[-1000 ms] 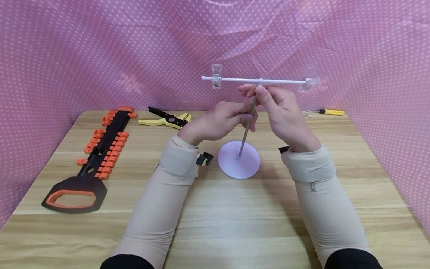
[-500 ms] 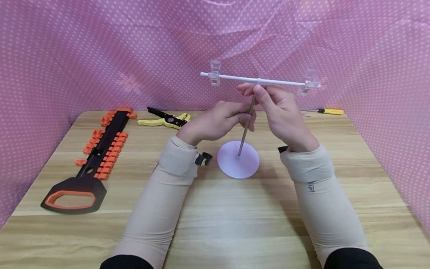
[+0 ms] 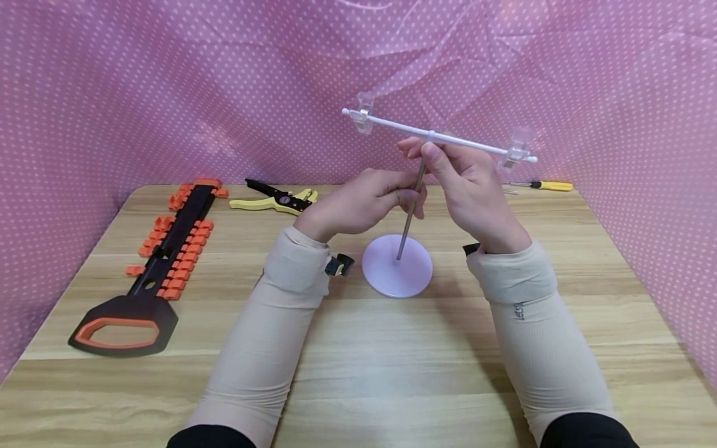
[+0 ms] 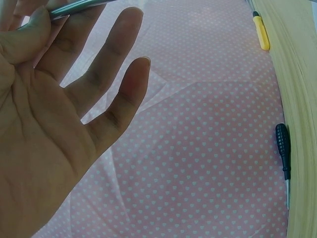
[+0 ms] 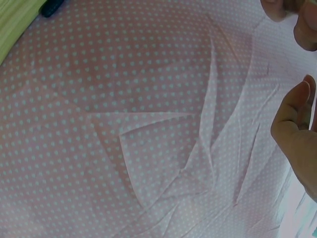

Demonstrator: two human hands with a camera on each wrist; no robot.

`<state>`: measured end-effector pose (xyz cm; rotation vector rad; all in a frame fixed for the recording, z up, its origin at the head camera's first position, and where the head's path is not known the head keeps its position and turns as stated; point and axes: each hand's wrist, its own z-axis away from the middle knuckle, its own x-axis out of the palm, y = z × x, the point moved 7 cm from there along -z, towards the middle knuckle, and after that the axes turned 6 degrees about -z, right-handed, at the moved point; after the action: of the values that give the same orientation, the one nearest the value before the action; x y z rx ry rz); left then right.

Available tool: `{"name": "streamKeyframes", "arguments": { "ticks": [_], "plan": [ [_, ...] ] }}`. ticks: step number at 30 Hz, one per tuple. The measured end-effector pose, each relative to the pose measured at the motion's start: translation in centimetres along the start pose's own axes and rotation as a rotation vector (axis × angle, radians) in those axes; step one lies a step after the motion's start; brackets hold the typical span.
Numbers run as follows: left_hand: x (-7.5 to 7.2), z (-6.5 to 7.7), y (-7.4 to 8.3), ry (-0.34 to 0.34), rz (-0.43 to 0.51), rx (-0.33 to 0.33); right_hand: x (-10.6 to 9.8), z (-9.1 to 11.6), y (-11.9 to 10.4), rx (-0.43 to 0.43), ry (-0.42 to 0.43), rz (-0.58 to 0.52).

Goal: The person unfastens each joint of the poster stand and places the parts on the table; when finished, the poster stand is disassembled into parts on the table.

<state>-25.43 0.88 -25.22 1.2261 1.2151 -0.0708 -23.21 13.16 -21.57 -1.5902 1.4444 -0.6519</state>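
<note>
A small display stand has a round white base (image 3: 398,279), a thin metal rod (image 3: 407,227) and a white crossbar (image 3: 392,126). Clear plastic clips sit near the bar's two ends, a left clip (image 3: 364,114) and a right clip (image 3: 516,150). The rod leans slightly right, and the bar slopes down to the right. My left hand (image 3: 358,202) pinches the rod halfway up between thumb and forefinger; its other fingers are spread in the left wrist view. Just under the crossbar, my right hand (image 3: 482,193) pinches the rod's top. The right wrist view catches only some fingers (image 5: 294,121) at its right edge.
On the left lies a black handled rack (image 3: 126,311) with orange clips. Yellow-and-black wire strippers (image 3: 282,199) lie behind my left wrist. A yellow screwdriver (image 3: 554,186) is at the back right; a black-handled screwdriver (image 4: 283,144) shows in the left wrist view. Pink dotted cloth (image 3: 224,93) surrounds the table.
The crossbar has tilted: its left end has risen and its right end has dropped, the clips moving with it. Both hands keep almost the same place on the rod.
</note>
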Motion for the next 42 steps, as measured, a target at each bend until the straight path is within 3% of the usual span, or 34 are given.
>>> {"name": "streamKeyframes", "arguments": {
  "ticks": [20, 29, 42],
  "plan": [
    [-0.1, -0.06, -0.14, -0.004, -0.037, -0.006, 0.02, -0.09, 0.22, -0.06, 0.004, -0.025],
    [-0.01, 0.01, -0.21, -0.009, -0.033, -0.02, 0.1, 0.02, 0.29, -0.037, -0.001, -0.014],
    [0.01, 0.05, -0.24, -0.009, -0.026, -0.026, 0.19, -0.01, 0.51, -0.054, -0.02, -0.133]
  ]
}}
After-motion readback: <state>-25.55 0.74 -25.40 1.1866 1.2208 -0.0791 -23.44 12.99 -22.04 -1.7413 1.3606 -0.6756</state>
